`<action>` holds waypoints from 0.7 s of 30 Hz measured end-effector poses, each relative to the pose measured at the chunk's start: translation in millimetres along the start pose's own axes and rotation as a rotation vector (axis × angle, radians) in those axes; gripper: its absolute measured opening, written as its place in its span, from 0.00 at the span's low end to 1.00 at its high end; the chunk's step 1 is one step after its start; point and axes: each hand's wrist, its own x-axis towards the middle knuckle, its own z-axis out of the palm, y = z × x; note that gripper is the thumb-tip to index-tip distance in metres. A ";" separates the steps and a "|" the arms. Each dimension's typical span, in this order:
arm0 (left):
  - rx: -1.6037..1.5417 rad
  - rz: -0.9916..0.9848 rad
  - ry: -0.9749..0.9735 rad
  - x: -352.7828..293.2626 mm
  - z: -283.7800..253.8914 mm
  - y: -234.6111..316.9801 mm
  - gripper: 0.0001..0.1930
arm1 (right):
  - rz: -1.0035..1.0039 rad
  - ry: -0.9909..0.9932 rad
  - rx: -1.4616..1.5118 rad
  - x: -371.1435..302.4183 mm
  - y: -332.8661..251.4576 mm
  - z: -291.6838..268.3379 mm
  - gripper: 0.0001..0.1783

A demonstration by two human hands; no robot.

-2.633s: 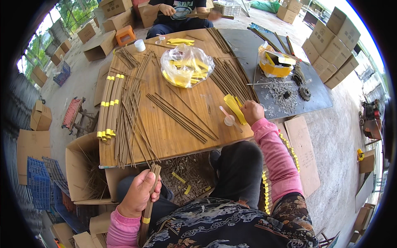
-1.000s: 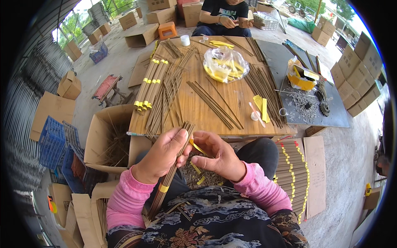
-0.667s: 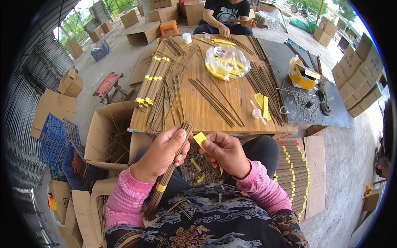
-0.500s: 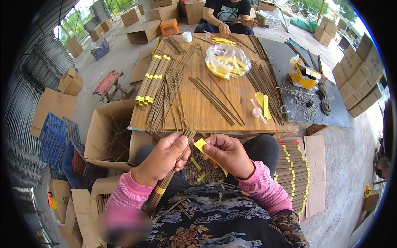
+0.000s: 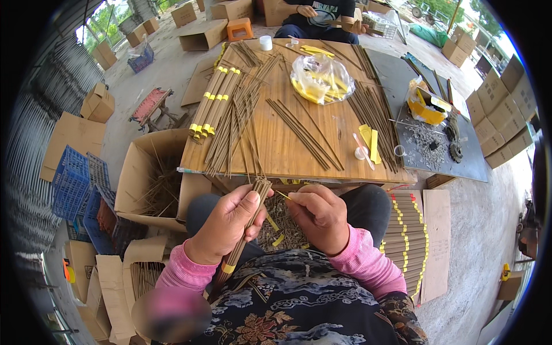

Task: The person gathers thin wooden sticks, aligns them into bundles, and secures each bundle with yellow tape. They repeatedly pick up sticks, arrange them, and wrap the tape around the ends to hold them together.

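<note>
- Head view, lower centre: stick bundle (image 5: pixel 236 254), brown, slanting, upper end toward the top of the frame; one yellow band (image 5: pixel 228 268) low on it.
- Left hand (image 5: pixel 225 227), left of centre: I see fingers wrapped around the bundle, thumb pressed along its upper part.
- Right hand (image 5: pixel 321 217), right of centre: thumb and forefinger pinching a yellow strip (image 5: pixel 283 196), edge-on to me, its tip near the bundle's upper end; contact I cannot tell.
- Wooden table (image 5: pixel 282 161), upper centre: bears loose sticks (image 5: pixel 378 121), banded bundles (image 5: pixel 214 103), clear plastic bag (image 5: pixel 322 79).
- Open cardboard box (image 5: pixel 195 190), left: more sticks (image 5: pixel 161 187) inside.
- Seated co-worker (image 5: pixel 330 31), top of frame.
</note>
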 end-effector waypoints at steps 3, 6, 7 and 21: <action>-0.034 0.025 -0.032 0.4 -0.5 3.4 0.20 | -0.059 -0.022 0.006 -4.1 0.4 8.3 0.10; -0.037 0.022 -0.056 0.4 -0.9 2.8 0.19 | -0.050 -0.063 0.081 -3.8 -2.8 11.9 0.10; -0.039 0.024 -0.056 0.9 -2.6 0.8 0.18 | -0.039 -0.073 0.105 -4.2 -3.1 13.0 0.10; 0.049 -0.013 -0.064 2.8 -1.5 1.8 0.18 | 1.018 -0.502 1.259 -5.9 7.9 0.2 0.10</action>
